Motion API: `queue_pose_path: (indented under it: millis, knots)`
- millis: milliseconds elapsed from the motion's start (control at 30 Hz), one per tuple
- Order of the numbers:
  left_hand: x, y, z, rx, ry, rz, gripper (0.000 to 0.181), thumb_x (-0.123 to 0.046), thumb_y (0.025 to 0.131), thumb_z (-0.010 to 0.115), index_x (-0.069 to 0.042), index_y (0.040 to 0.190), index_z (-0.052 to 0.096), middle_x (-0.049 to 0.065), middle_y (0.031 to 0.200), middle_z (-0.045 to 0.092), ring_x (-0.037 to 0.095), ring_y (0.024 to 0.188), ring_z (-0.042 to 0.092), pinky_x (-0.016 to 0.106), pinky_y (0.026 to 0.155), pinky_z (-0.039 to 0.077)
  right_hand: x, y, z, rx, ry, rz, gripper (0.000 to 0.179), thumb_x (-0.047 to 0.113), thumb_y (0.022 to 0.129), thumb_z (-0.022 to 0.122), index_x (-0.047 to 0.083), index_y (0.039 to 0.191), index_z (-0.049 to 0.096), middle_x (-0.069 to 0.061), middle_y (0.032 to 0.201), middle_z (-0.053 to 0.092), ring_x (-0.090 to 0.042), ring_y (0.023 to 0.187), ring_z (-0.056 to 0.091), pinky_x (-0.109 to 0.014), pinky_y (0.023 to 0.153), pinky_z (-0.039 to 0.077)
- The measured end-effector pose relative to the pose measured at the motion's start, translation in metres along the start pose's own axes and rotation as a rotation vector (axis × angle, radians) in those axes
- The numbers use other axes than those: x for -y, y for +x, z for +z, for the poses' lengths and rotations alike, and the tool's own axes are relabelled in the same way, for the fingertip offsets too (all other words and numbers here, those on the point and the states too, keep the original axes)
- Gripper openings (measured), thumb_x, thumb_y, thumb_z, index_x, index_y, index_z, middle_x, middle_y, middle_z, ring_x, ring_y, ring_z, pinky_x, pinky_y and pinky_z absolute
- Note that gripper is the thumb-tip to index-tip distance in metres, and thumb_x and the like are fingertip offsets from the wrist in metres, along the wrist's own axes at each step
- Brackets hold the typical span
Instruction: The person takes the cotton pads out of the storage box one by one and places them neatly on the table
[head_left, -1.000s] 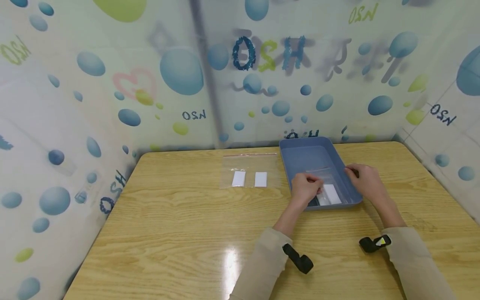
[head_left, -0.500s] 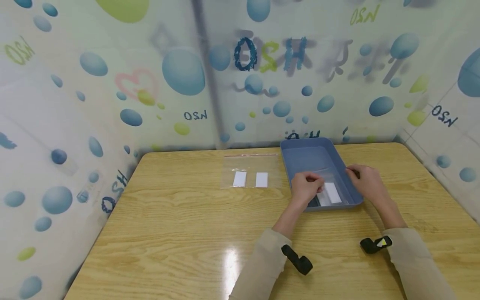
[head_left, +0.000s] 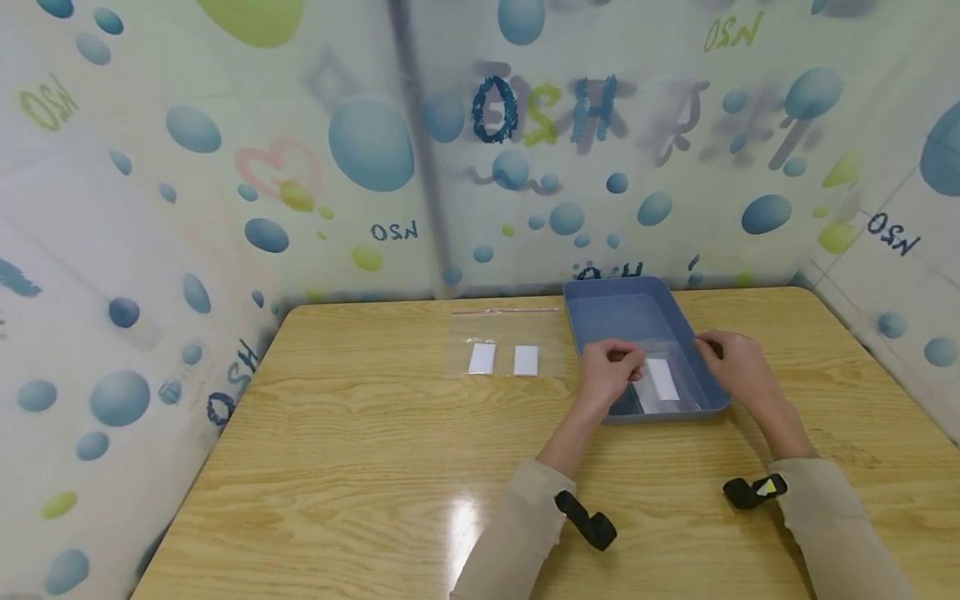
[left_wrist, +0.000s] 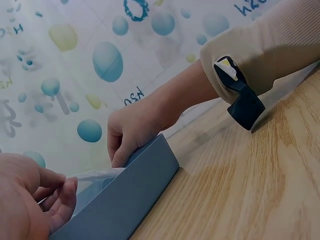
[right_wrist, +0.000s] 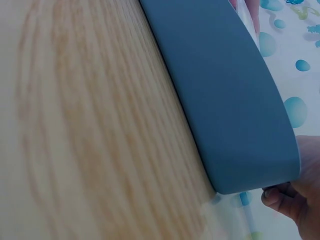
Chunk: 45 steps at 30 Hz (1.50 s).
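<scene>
A bench (head_left: 352,458) topped in pale, yellowish wood grain ran across the space, its streaks going mostly side to side, with a bright patch of glare near the front. Behind it and at both sides hung pale wall coverings (head_left: 285,92) printed with blue and green drops, a pink heart and lettering, with shadowy shapes showing through.

A blue-grey tray (head_left: 615,310) sat at the bench's far edge, right of the middle. Its long axis ran away from the person, the far end leaning to the left. In its near half was a clear bag (head_left: 684,390) with a white piece (head_left: 662,379) in it; that piece's long axis lay roughly in line with the tray's, its far end also tipped leftward.

The left hand (head_left: 611,367) pinched an edge of this bag between thumb and fingertips, almost no gap between them. The right hand (head_left: 733,358) was closed on the tray's right wall, fingers bent at the rim.

Left of the tray, flat on the bench, lay another clear bag (head_left: 505,332), wider than deep, a reddish strip along its far edge and two white rectangles (head_left: 526,360) side by side.
</scene>
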<state>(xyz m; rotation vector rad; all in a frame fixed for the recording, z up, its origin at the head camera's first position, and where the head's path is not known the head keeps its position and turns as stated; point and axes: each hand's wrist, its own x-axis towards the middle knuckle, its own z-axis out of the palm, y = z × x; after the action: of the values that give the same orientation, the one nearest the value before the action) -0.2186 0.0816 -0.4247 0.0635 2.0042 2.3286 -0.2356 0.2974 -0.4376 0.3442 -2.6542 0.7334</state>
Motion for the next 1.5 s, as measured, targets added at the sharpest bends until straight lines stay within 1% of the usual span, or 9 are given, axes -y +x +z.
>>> queue_pose_path:
  millis: [167,400,633,800,900,967,1200,1300,1500]
  knots:
    - [-0.002,-0.002,-0.004,0.02,0.024,0.006,0.005,0.002,0.093,0.07,0.004,0.093,0.074,0.006,0.073,0.067,0.01,0.06,0.062,0.046,0.074,0.06,0.0,0.0,0.0,0.004,-0.002,0.0,0.017,-0.001,0.096,0.065,-0.016,0.102,0.069,-0.031,0.09,0.069,-0.036,0.071,0.064,-0.05,0.062,0.051]
    - [-0.008,-0.003,-0.009,0.035,0.047,0.027,0.005,0.003,0.093,0.069,0.005,0.092,0.074,0.006,0.073,0.066,0.01,0.059,0.061,0.047,0.074,0.06,0.002,-0.001,0.0,0.005,0.0,0.014,0.018,-0.001,0.096,0.064,-0.017,0.104,0.068,-0.033,0.093,0.069,-0.042,0.077,0.066,-0.057,0.068,0.052]
    - [-0.015,-0.003,-0.012,0.045,0.047,0.009,0.005,0.001,0.094,0.069,0.005,0.094,0.074,0.004,0.075,0.066,0.01,0.061,0.061,0.041,0.072,0.061,0.003,-0.002,-0.001,0.008,0.006,0.01,0.018,-0.002,0.096,0.064,-0.018,0.104,0.068,-0.032,0.092,0.069,-0.039,0.073,0.066,-0.054,0.064,0.053]
    - [-0.017,-0.004,-0.015,0.045,0.059,-0.001,0.007,-0.001,0.095,0.069,0.003,0.095,0.075,0.003,0.075,0.066,0.009,0.062,0.061,0.048,0.078,0.059,0.004,-0.002,-0.002,0.012,0.003,-0.003,0.019,-0.002,0.096,0.063,-0.018,0.104,0.068,-0.031,0.09,0.069,-0.037,0.071,0.065,-0.05,0.062,0.052]
    - [-0.019,-0.004,-0.018,0.035,0.074,0.006,0.007,-0.002,0.095,0.07,0.002,0.095,0.075,0.002,0.075,0.066,0.01,0.062,0.062,0.049,0.078,0.059,0.004,-0.002,-0.002,0.014,0.001,0.001,0.019,-0.001,0.097,0.063,-0.017,0.105,0.068,-0.031,0.091,0.069,-0.037,0.072,0.065,-0.05,0.063,0.052]
    - [-0.02,-0.005,-0.02,0.032,0.083,0.008,0.006,-0.003,0.095,0.07,0.001,0.094,0.075,0.002,0.075,0.066,0.01,0.063,0.062,0.047,0.077,0.06,0.004,-0.002,-0.002,0.015,-0.001,0.002,0.019,-0.001,0.097,0.063,-0.017,0.105,0.068,-0.031,0.091,0.069,-0.038,0.072,0.065,-0.051,0.064,0.051]
    - [-0.024,-0.004,-0.03,0.032,0.112,0.047,0.007,-0.004,0.095,0.071,0.0,0.095,0.075,0.002,0.077,0.067,0.011,0.064,0.063,0.028,0.065,0.058,0.002,-0.001,-0.001,0.008,0.002,-0.001,0.019,-0.001,0.097,0.063,-0.017,0.105,0.068,-0.032,0.093,0.069,-0.042,0.077,0.066,-0.057,0.068,0.052]
    - [-0.026,-0.004,-0.035,0.041,0.113,0.071,0.008,-0.005,0.095,0.071,0.001,0.096,0.075,0.003,0.078,0.068,0.011,0.065,0.064,0.027,0.064,0.058,0.002,-0.001,-0.001,0.005,0.001,-0.005,0.019,-0.001,0.097,0.063,-0.017,0.104,0.068,-0.032,0.093,0.069,-0.042,0.076,0.066,-0.056,0.067,0.052]
    - [-0.03,-0.005,-0.046,0.05,0.125,0.087,0.009,-0.006,0.095,0.07,0.002,0.099,0.075,0.003,0.08,0.068,0.009,0.066,0.064,0.029,0.067,0.059,0.001,-0.002,0.0,0.004,0.003,-0.005,0.018,-0.002,0.096,0.063,-0.017,0.104,0.068,-0.031,0.091,0.069,-0.038,0.074,0.065,-0.053,0.065,0.052]
